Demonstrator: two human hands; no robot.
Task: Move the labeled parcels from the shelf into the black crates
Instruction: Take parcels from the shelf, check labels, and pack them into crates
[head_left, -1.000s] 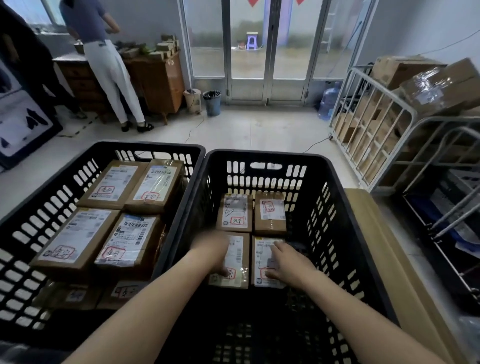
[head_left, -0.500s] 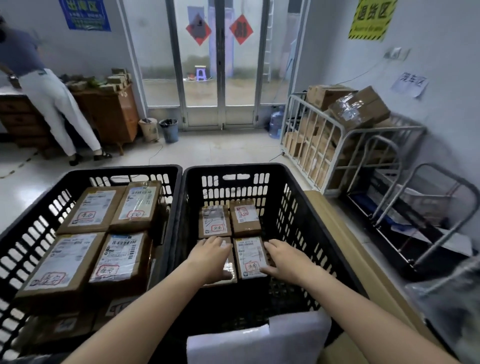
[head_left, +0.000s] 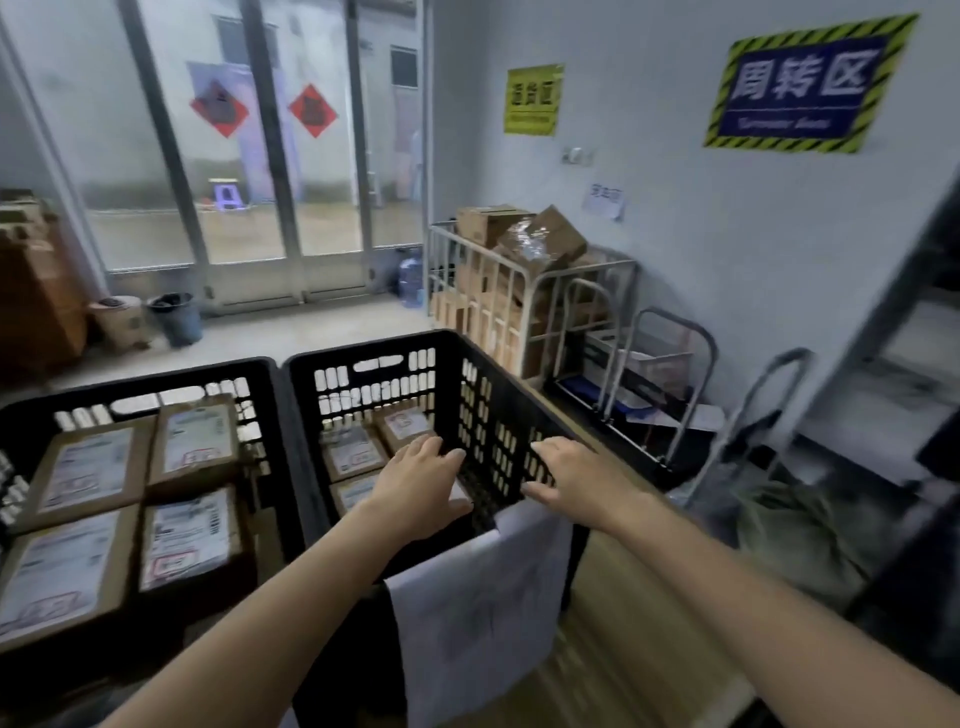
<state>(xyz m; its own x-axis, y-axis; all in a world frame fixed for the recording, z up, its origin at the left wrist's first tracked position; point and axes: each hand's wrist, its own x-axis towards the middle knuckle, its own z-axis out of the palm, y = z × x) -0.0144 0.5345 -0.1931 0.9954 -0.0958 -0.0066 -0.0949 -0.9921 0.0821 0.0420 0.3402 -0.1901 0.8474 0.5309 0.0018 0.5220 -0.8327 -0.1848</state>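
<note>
Your left black slotted plastic crate (head_left: 145, 382) holds four brown cardboard parcels (head_left: 192, 449) that can be seen. They lie flat in two rows, with white printed labels and red stamps facing up. Your right black slotted plastic crate (head_left: 493, 415) stands against it, side to side. It holds smaller brown parcels (head_left: 353, 452) lying flat low inside, labels up. A white paper sheet (head_left: 478, 613) hangs over that crate's near rim and down its outer face.

Your left hand (head_left: 421, 483) hovers inside the right crate above the nearer parcels, fingers stretched out and gripping nothing. Your right hand (head_left: 576, 483) is apart from it, over the crate's right wall, fingers spread and likewise holding nothing. You cannot tell whether it touches the rim.

Your left hand and forearm hide most of the nearer small parcels, so their count is unclear. The label text is too blurred to read. The left crate is cut off at the picture's left edge. A grey metal shelf (head_left: 904, 374) at the far right is blurred, and its contents cannot be made out. Beyond the crates, a white metal cage trolley (head_left: 519, 270) holds cardboard boxes.
</note>
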